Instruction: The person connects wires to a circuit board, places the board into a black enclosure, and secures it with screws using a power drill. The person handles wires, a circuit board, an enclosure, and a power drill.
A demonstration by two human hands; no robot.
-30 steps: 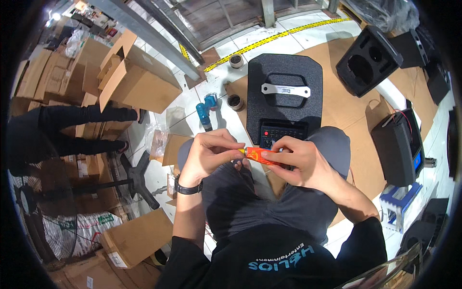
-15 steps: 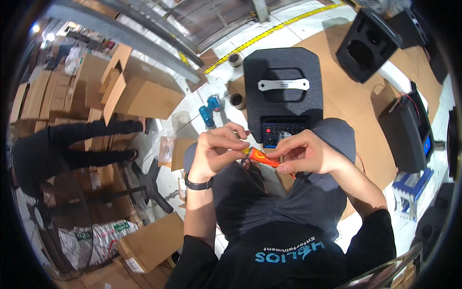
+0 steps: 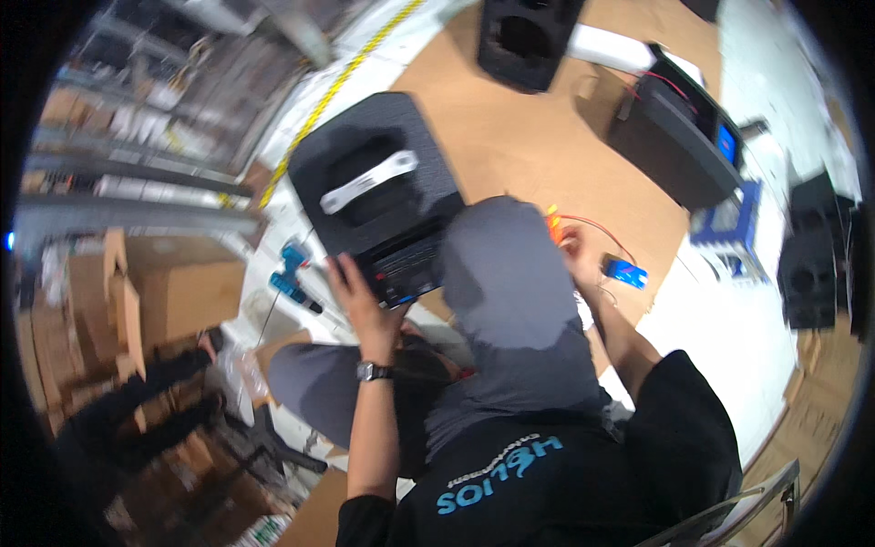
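**Left hand on the black case, right hand at the orange part**

We see the person seated, one grey-clad knee (image 3: 510, 273) raised between the two hands. The left hand (image 3: 357, 296) reaches forward with fingers spread and rests on the near edge of the black case (image 3: 374, 182), beside its dark panel (image 3: 406, 269) — open, not closed around anything. A white bar (image 3: 369, 180) lies in the case's recess, well apart from that hand. The right hand (image 3: 576, 251) sits low beyond the knee, touching a small orange part (image 3: 552, 224) at its fingertips; the knee hides most of the fingers, so we cannot tell whether they pinch it. A red wire (image 3: 597, 228) runs from the orange part toward a small blue object (image 3: 627, 272) on the brown board (image 3: 538, 137), just beside the right hand. A blue tool (image 3: 293, 273) lies left of the case.
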